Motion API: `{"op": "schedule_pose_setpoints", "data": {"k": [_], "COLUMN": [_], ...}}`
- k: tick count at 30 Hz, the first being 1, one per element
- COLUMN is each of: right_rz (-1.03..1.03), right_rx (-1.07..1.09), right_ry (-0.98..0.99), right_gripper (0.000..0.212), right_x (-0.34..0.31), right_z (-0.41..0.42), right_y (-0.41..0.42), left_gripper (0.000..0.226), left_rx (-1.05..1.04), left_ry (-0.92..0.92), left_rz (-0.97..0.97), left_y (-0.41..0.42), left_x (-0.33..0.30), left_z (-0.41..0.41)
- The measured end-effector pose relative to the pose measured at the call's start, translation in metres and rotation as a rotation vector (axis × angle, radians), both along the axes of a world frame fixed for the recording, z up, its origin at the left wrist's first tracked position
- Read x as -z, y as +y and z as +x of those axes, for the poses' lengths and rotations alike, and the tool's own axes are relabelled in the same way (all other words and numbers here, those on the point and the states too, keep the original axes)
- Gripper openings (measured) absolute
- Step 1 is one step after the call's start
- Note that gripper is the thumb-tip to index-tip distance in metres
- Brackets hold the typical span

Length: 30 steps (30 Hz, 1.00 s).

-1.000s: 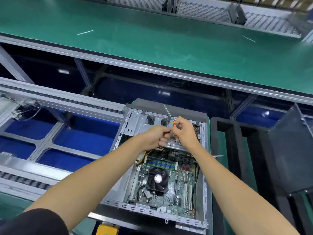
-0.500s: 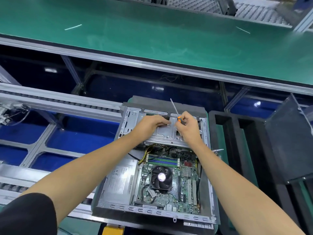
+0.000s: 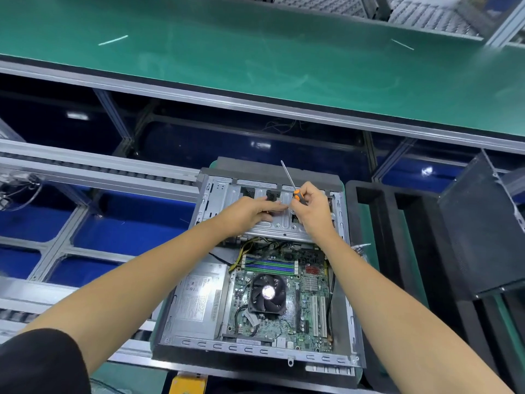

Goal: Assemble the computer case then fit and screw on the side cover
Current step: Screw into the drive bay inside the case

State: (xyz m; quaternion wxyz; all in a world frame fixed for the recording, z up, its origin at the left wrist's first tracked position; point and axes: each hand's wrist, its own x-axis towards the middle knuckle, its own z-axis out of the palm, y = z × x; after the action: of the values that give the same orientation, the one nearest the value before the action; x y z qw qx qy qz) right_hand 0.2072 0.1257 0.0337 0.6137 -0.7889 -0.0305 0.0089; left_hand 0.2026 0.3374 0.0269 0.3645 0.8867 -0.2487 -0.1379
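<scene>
An open computer case lies flat in front of me, its motherboard with a black fan and its power supply exposed. A silver drive bracket spans the far end of the case. My left hand rests on the bracket with its fingers stretched toward the right. My right hand grips a screwdriver with an orange and black handle, shaft pointing up and away. The fingertips of both hands meet over the bracket. The dark side cover leans at the right.
Black foam packing sits right of the case. A green conveyor belt runs across the far side. Roller rails and blue bins lie to the left. A yellow object shows at the bottom edge.
My left hand has lowered from a closed pinch near the screwdriver onto the bracket, its fingers stretched out. The right hand keeps the screwdriver in about the same place.
</scene>
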Motion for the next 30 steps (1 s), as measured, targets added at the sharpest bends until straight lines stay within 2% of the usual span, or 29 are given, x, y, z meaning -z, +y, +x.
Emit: {"op": "schedule_pose_setpoints", "data": {"k": [3, 9, 22, 30], "right_rz": [-0.015, -0.015, -0.010, -0.015], "right_rx": [-0.003, -0.015, -0.005, 0.006], "right_ry": [-0.011, 0.000, -0.005, -0.014], "right_gripper": [0.030, 0.024, 0.017, 0.024], "right_x": [0.002, 0.005, 0.001, 0.004], "right_z": [0.001, 0.003, 0.001, 0.001], "right_y": [-0.001, -0.002, 0.001, 0.000], "left_gripper": [0.051, 0.056, 0.056, 0.055], "left_rx": [0.026, 0.031, 0.005, -0.049], "left_ry": [-0.001, 0.041, -0.090, -0.063], "left_rz": [-0.029, -0.086, -0.083, -0.158], "left_y": [0.001, 0.002, 0.000, -0.001], "left_x": [-0.004, -0.003, -0.007, -0.006], "left_z": [0.000, -0.001, -0.009, -0.007]}}
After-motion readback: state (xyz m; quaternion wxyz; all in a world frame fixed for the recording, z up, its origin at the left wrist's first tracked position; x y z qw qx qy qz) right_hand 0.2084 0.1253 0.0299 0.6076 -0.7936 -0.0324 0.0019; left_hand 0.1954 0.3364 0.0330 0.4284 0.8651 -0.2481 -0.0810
